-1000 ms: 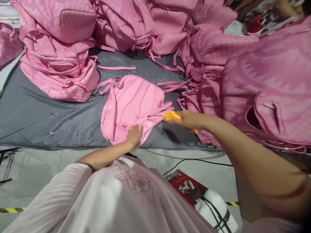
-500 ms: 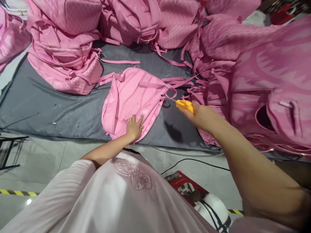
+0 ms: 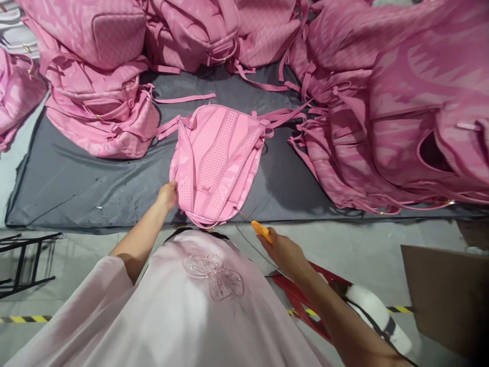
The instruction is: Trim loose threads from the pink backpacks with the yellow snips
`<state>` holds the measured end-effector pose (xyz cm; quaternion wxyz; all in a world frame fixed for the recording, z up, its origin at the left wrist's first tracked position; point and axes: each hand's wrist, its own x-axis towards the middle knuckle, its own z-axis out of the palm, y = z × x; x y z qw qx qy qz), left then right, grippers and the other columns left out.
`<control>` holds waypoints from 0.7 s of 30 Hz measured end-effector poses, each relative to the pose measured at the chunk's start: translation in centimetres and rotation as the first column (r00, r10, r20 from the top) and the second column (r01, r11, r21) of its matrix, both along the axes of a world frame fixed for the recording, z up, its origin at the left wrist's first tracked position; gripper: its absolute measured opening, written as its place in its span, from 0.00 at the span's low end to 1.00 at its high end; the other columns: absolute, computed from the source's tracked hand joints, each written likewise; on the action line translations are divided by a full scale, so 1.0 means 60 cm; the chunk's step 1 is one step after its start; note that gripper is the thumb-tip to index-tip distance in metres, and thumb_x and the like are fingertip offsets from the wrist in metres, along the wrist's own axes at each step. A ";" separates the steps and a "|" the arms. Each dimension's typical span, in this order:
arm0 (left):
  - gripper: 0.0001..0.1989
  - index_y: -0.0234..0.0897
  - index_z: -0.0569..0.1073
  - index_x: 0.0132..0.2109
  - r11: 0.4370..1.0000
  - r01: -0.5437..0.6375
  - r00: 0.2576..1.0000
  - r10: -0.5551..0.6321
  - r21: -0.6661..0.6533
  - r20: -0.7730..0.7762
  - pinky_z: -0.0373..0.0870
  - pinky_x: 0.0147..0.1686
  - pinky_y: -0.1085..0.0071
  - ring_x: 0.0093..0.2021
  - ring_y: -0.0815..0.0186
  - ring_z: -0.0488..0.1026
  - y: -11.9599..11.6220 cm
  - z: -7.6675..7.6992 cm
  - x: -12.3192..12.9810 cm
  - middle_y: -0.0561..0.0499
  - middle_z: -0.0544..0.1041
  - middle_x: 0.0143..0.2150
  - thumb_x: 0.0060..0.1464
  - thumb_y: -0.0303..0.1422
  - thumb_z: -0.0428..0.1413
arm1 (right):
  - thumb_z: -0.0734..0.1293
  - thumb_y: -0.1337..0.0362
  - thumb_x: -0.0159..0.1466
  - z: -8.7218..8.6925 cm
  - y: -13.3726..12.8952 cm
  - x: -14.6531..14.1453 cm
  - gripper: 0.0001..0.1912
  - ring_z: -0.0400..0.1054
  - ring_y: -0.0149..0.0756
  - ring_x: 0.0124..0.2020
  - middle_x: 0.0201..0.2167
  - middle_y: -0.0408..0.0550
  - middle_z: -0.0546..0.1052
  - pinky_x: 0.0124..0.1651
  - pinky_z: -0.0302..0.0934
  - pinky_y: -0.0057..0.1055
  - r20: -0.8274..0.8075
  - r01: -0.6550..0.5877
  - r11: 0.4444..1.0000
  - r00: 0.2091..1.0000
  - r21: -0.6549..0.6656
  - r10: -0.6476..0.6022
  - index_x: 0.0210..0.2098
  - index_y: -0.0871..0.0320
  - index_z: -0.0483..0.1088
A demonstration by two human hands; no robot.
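A pink backpack (image 3: 219, 153) lies on the dark-covered table, its perforated back panel and shoulder straps facing up. My left hand (image 3: 168, 195) grips its lower left edge, with most of the fingers hidden at the side. In my right hand (image 3: 280, 247) is an orange-handled tool (image 3: 262, 231) with a thin metal shaft. The shaft points up and left, its dark tip at the lower right edge of the backpack. Whether the tip touches the fabric I cannot tell.
Pink backpacks are piled at the left (image 3: 103, 112), along the back and at the right (image 3: 412, 117). The dark sheet (image 3: 87, 188) covers the table up to its near edge. A black metal frame (image 3: 28, 262) stands on the floor at left, a brown board (image 3: 439, 295) at right.
My left hand has moved off the backpack's lower panel to its left edge. My right hand has brought the orange-handled tool down and left to the lower right edge. The backpack has turned slightly.
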<state>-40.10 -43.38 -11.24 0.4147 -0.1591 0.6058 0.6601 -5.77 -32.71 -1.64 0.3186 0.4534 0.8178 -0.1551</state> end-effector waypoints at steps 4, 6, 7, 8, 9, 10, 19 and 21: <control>0.08 0.34 0.73 0.36 0.991 0.102 0.979 -0.116 0.090 0.166 0.76 0.38 0.67 0.29 0.65 0.74 0.008 -0.003 -0.018 0.50 0.74 0.26 0.63 0.33 0.53 | 0.51 0.52 0.75 -0.043 -0.053 -0.033 0.19 0.77 0.47 0.39 0.37 0.55 0.80 0.34 0.56 0.32 0.010 0.110 0.992 0.994 0.061 -0.111 0.51 0.58 0.64; 0.08 0.34 0.74 0.40 0.973 0.135 0.949 -0.182 0.188 0.257 0.78 0.44 0.63 0.35 0.62 0.78 0.006 -0.002 -0.019 0.49 0.77 0.28 0.63 0.34 0.53 | 0.51 0.53 0.75 -0.062 -0.068 -0.052 0.19 0.77 0.46 0.39 0.37 0.56 0.80 0.34 0.57 0.32 -0.004 0.144 0.985 0.990 0.090 -0.144 0.52 0.58 0.64; 0.09 0.33 0.74 0.41 0.960 0.146 0.931 -0.214 0.239 0.294 0.78 0.47 0.61 0.37 0.60 0.79 0.004 -0.003 -0.017 0.48 0.78 0.29 0.63 0.34 0.52 | 0.52 0.54 0.75 -0.071 -0.074 -0.062 0.19 0.77 0.46 0.39 0.37 0.56 0.80 0.34 0.57 0.31 -0.016 0.154 0.983 0.988 0.098 -0.153 0.52 0.59 0.64; 0.10 0.33 0.74 0.42 0.947 0.155 0.916 -0.245 0.281 0.319 0.77 0.49 0.59 0.40 0.59 0.80 0.003 -0.005 -0.014 0.47 0.79 0.31 0.64 0.35 0.51 | 0.52 0.54 0.75 -0.080 -0.080 -0.074 0.19 0.77 0.45 0.39 0.37 0.56 0.80 0.35 0.57 0.31 -0.027 0.160 0.982 0.987 0.102 -0.158 0.52 0.59 0.64; 0.12 0.32 0.74 0.44 0.933 0.168 0.899 -0.278 0.320 0.338 0.76 0.51 0.57 0.42 0.58 0.80 0.003 -0.009 -0.010 0.46 0.80 0.32 0.65 0.36 0.51 | 0.52 0.54 0.75 -0.089 -0.084 -0.087 0.19 0.77 0.45 0.39 0.37 0.56 0.80 0.35 0.57 0.31 -0.040 0.160 0.982 0.987 0.102 -0.157 0.53 0.59 0.64; 0.14 0.32 0.74 0.46 0.916 0.187 0.879 -0.317 0.354 0.357 0.75 0.53 0.56 0.44 0.57 0.80 0.004 -0.014 -0.004 0.45 0.81 0.34 0.66 0.38 0.50 | 0.52 0.53 0.75 -0.096 -0.089 -0.101 0.19 0.77 0.45 0.40 0.38 0.55 0.80 0.35 0.57 0.31 -0.060 0.153 0.983 0.987 0.100 -0.147 0.54 0.59 0.64; 0.32 0.25 0.67 0.63 0.800 0.249 0.752 -0.514 0.546 0.411 0.65 0.62 0.44 0.55 0.49 0.77 0.024 -0.063 0.002 0.33 0.81 0.47 0.68 0.49 0.40 | 0.54 0.51 0.74 -0.123 -0.100 -0.129 0.20 0.77 0.44 0.39 0.37 0.54 0.80 0.33 0.54 0.30 -0.139 0.269 0.947 0.959 0.174 -0.247 0.55 0.58 0.63; 0.33 0.27 0.65 0.64 0.768 0.269 0.733 -0.555 0.582 0.394 0.64 0.61 0.41 0.56 0.48 0.76 0.020 -0.067 -0.007 0.33 0.80 0.49 0.68 0.49 0.39 | 0.52 0.52 0.75 -0.125 -0.094 -0.115 0.21 0.77 0.44 0.39 0.37 0.55 0.80 0.33 0.53 0.30 -0.134 0.344 0.912 0.938 0.223 -0.321 0.55 0.60 0.63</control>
